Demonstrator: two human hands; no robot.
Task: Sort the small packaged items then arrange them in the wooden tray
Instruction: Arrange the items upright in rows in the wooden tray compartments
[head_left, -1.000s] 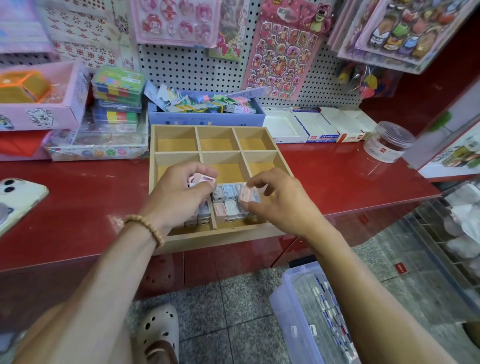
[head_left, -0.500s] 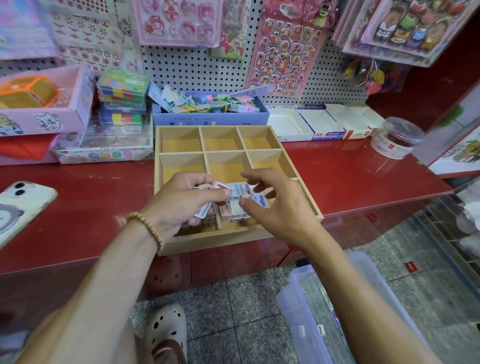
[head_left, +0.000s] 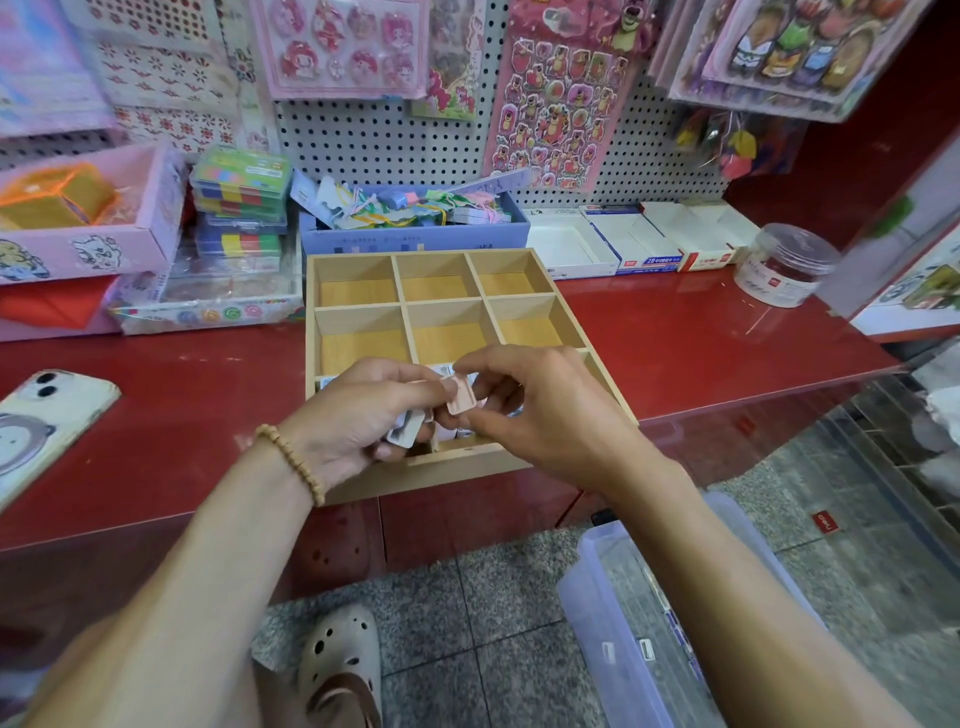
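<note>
Both hands meet over the near row of the wooden tray (head_left: 519, 262), each grip closed on small packets. Thumb and fingers of the right hand (head_left: 540, 410) pinch a pink packet (head_left: 460, 397) at its edge, held tilted just above the tray. Curled round a few more packets (head_left: 405, 432), the left hand (head_left: 353, 415) touches the pink one with its fingertips. Other packets lie in the near compartments, mostly hidden by the hands. This tray sits on the red surface (head_left: 701, 338), with a phone (head_left: 47, 421) well off to the left.
</note>
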